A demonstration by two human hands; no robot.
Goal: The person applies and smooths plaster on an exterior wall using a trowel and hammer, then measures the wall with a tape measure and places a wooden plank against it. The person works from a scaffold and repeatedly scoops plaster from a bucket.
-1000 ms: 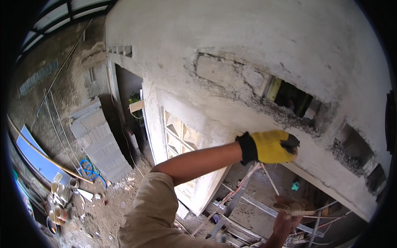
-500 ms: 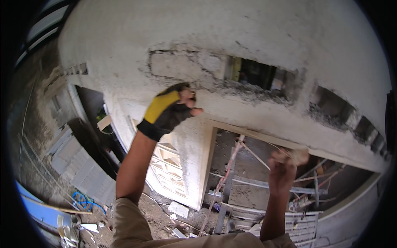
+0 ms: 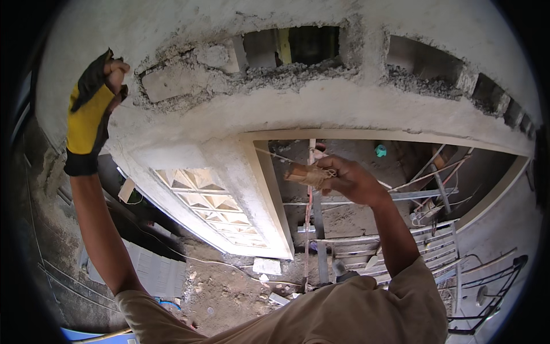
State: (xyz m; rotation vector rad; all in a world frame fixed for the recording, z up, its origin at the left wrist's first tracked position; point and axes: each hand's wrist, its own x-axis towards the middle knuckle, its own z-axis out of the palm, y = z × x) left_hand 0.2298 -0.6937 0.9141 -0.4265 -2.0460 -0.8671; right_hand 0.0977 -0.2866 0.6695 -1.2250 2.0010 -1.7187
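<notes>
My left hand point(image 3: 94, 112), in a yellow and black fingerless glove, is raised at the far left against the pale plastered wall point(image 3: 189, 129). Its bare fingers are curled together beside the broken end of a chipped groove point(image 3: 177, 86); whatever they pinch is too small to make out. Lower and to the right, my bare right hand point(image 3: 355, 180) grips a small wooden piece wound with string point(image 3: 309, 175). A thin strand stretches leftward from the wound wood across the doorway frame point(image 3: 263, 172).
Rough openings point(image 3: 312, 46) run along the upper wall. Below stand a lattice panel point(image 3: 203, 200) and, past the doorway, metal scaffold bars point(image 3: 395, 196). Rubble and a pale block point(image 3: 267, 266) lie on the dirt floor. Grey stacked slabs point(image 3: 149, 269) are at lower left.
My left hand has moved left and up along the wall. My right hand has swung left with the string-wound wood, now in front of the doorway. The view has shifted right.
</notes>
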